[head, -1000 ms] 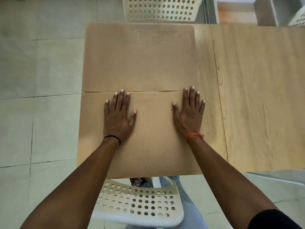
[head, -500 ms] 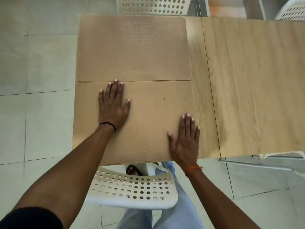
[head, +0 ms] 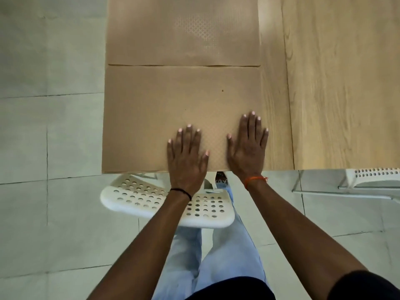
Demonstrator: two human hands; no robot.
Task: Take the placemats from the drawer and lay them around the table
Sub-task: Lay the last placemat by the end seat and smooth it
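Two tan, dimpled placemats lie edge to edge on the left end of the light wooden table (head: 337, 87). The near placemat (head: 164, 109) reaches the table's front edge; the far placemat (head: 181, 31) lies beyond it. My left hand (head: 186, 156) rests flat, fingers spread, on the near placemat's front edge. To its right my right hand (head: 247, 148) lies flat at that mat's front right corner. Neither hand grips anything.
A white perforated chair (head: 151, 200) stands under the table's front edge, just below my hands. Part of another white chair (head: 372, 176) shows at the right. Grey floor tiles (head: 47, 126) lie to the left of the table. My legs in light jeans are below.
Both hands have slid back toward me over the near placemat, from its middle to its front edge; the left hand also moved rightward. The camera has pulled back and down.
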